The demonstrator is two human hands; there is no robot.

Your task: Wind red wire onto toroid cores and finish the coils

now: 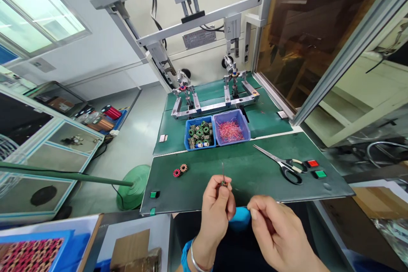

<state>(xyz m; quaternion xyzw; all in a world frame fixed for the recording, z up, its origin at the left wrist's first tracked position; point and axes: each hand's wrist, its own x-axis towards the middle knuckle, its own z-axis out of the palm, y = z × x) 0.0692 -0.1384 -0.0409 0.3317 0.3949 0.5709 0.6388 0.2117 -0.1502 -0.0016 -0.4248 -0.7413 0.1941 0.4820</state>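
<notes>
My left hand (215,208) is closed, pinching a small wound motor stator (224,184) just above the front edge of the green bench. A thin strip (223,169) stands up from the stator. To its right, my right hand (276,227) is closed in a pinch, apart from the stator; whatever is between its fingertips is too small to make out. Two finished-looking stators, one red (177,173) and one orange-brown (184,168), lie on the bench to the left. Scissors (283,163) rest on the right with their blades pointing away to the left.
Behind my hands stand a blue bin (185,139) of green stators and a purple bin (247,131) of reddish wire pieces. A metal winding fixture (212,107) is beyond them. Green (320,174) and red (313,163) buttons sit at the right, another green button (154,194) at the left.
</notes>
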